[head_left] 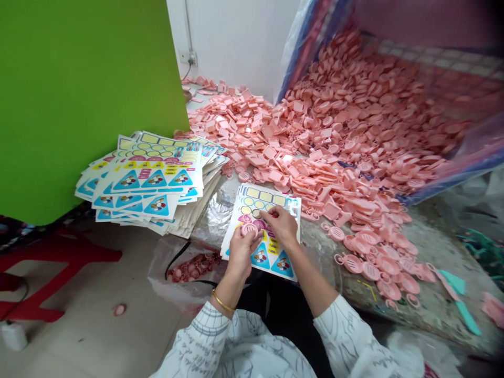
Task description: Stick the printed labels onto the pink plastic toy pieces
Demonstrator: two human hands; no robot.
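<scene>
The left hand (241,249) holds a round pink piece (249,229) with lines across its face, pinched between the thumb and fingers. The piece is just above a sticker sheet (282,263) near the person's lap. The right hand (282,224) is over the same sheet, with its thumb and pointing finger close together by a round sticker (256,214). I cannot tell if those fingers have hold of the sticker or not. The sheet has yellow boxes and circles, pink shapes, and blue triangles with little pictures in them (a bit like a page from a sticker book). It lies on top of other sheets at the near edge of the gray surface (427,231). To the left is a big, messy stack of sticker sheets (157,170), just beside a tall green panel (86,94). Behind the hands, lots and lots of pink pieces (271,152) spread over the surface and reach up into a tipped bin (301,50). More round ones lie to the right, near a teal strip (468,317). Below, a clear bag (159,262) holds more pink pieces, and one small round thing (119,310) lies on the floor (94,341) near a red stool (71,262).
</scene>
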